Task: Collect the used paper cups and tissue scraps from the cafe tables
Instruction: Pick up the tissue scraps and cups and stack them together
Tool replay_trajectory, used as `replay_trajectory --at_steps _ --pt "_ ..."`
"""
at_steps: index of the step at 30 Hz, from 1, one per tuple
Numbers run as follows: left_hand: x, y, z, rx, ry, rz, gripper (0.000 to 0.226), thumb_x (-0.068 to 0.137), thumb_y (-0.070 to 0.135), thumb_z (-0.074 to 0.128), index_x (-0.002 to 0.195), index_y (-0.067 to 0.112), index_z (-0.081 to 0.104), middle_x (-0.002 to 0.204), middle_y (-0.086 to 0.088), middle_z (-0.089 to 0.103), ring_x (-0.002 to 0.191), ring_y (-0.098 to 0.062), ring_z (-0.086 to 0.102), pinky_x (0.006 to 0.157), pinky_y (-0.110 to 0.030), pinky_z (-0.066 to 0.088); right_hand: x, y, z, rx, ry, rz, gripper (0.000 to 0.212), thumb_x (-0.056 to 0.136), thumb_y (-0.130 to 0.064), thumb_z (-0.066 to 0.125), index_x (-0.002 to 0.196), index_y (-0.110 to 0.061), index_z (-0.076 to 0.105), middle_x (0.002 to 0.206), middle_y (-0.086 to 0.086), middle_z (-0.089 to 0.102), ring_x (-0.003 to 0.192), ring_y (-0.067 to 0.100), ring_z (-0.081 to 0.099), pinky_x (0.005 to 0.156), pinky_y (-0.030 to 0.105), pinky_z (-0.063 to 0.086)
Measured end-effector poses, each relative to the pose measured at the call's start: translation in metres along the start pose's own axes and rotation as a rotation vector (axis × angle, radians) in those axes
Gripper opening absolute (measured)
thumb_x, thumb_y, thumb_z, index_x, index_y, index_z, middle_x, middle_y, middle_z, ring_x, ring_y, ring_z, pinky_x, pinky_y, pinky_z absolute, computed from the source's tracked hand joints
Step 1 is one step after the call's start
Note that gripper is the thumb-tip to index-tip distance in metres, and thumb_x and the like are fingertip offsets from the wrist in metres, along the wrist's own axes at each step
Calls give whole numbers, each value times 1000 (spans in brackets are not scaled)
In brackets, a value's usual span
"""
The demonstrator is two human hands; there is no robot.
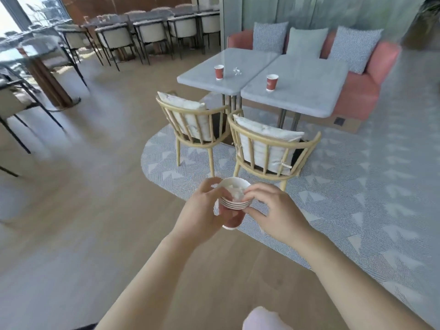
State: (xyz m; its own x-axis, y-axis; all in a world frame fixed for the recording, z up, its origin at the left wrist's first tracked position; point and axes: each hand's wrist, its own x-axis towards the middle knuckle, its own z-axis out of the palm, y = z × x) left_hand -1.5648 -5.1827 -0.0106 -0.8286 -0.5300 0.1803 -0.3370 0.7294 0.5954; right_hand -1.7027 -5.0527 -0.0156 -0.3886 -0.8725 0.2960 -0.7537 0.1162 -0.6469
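Fingers of the left hand (202, 210) are gripping a stack of paper cups (234, 204) holding tissue (235, 192), the right hand (276, 210) pinching its rim. Farther off, a red cup (219, 72) and tissue scrap (237, 71) are sitting on one tabletop (202, 77), another cup (271, 82) on the adjoining tabletop (309, 91).

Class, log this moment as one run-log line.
left hand: holds paper cup stack; right hand: pinches its rims; on tables: left red cup, tissue scrap, right red cup
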Motion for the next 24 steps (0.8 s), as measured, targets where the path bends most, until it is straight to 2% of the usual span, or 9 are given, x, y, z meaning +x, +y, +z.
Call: replay_trajectory --at_steps 5,8,10,14,17,20,24 --pt "65 -11 18 -54 -59 55 40 72 28 73 108 24 56 128 8 46 101 -12 56 83 -25 43 39 40 -5 -41 31 55 19 77 -13 72 93 -21 66 102 -16 58 99 7 54 88 13 36" --pt "110 -22 29 -36 -76 110 48 76 27 69 120 24 49 127 9 46 102 -9 54 81 -20 42 73 71 -11 -60 62 73 20 76 -12 72 93 -20 67 101 -19 55 98 4 53 88 2 28" --pt "144 -31 34 -17 -93 111 52 79 27 68 125 26 45 128 12 44 102 -8 54 78 -19 42 100 92 -15 -56 97 71 20 76 -11 73 93 -19 67 99 -17 56 95 5 53 88 2 29" --pt "211 -42 37 -7 -100 87 58 80 29 67 131 30 39 131 14 42 103 -7 54 79 -24 45 157 128 -27 -35 137 58 21 75 -10 74 93 -18 68 99 -15 57 95 8 56 86 19 41" --pt "258 -43 37 -16 -88 78 65 77 32 68 133 33 35 131 14 42 106 -6 54 78 -18 40 196 148 -38 -32 124 35 21 75 -10 74 93 -19 68 99 -15 57 97 10 56 86 23 44" --pt "292 -46 35 -5 -50 46 70 75 37 70 135 32 34 132 11 43 104 -8 55 78 -20 41 235 163 -46 -22 92 17 19 76 -12 73 92 -20 68 100 -17 56 98 6 54 85 19 42" --pt "323 -55 32 3 8 36 66 78 37 67 135 25 36 131 5 47 106 -11 56 81 -20 42 282 175 -48 -48 67 -26 20 75 -14 73 94 -22 69 101 -18 56 96 3 52 86 9 31"
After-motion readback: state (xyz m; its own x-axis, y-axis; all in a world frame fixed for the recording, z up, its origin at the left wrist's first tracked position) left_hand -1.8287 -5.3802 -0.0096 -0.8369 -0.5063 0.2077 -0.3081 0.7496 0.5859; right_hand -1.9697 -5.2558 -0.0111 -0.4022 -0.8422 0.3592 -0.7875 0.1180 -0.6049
